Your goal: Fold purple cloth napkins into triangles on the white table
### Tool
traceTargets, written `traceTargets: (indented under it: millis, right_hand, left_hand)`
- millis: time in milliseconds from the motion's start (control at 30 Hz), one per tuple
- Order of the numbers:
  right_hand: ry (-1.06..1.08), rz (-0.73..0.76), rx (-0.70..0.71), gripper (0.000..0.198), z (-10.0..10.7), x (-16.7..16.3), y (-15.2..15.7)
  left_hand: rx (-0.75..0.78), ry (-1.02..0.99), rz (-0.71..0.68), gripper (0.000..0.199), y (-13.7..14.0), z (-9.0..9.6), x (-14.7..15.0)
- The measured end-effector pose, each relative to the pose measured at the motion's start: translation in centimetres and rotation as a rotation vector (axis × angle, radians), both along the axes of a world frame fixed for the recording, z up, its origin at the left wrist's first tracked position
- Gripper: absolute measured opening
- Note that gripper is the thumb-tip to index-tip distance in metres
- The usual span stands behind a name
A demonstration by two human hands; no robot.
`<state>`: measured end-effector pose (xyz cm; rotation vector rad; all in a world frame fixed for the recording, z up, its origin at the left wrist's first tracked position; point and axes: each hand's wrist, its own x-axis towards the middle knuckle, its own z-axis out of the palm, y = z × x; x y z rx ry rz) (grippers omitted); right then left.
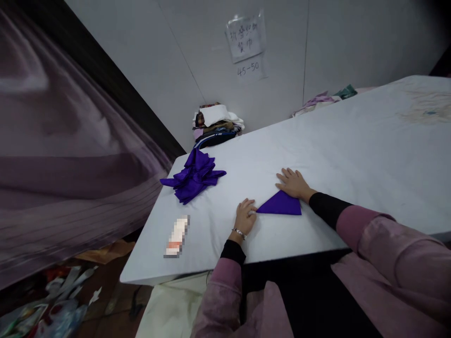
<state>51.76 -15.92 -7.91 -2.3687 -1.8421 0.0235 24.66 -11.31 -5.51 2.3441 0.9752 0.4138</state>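
A purple cloth napkin [282, 205], folded to a flat triangle, lies on the white-covered table [225, 253] in front of me. At its narrow left tip is my left hand [245, 217], fingers bent, with thumb and forefinger closed on the corner. Flat on the triangle's upper edge rests my right hand [293, 184], its fingers spread and stretched out toward the far left, partly past the fabric. Farther left, a loose heap of purple napkins [195, 176] sits near the table's left edge.
A blurred-out oblong item [177, 236] lies at the table's near left. Folded clothes [216, 124] are stacked by the wall, and more fabric [322, 99] lies along the back edge. A mauve curtain [70, 141] hangs at left, above bagged clutter [59, 305] on the floor.
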Motion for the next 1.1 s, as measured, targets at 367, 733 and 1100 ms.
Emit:
traceTargets:
  millis: [367,733,1100]
  right_hand:
    - [0.005,-0.009,-0.009,0.061,0.7,-0.3,-0.1]
    - [0.015,0.002,0.021,0.062,0.9,-0.5,-0.2]
    - [0.025,-0.006,0.046,0.065,0.6,-0.6,-0.1]
  left_hand:
    - [0.079,0.09,-0.096,0.017,1.5,0.4,-0.2]
    - [0.294,0.151,-0.265,0.061,-7.7,2.0,8.2]
    - [0.301,0.272,-0.402,0.085,-10.1,0.6,7.0]
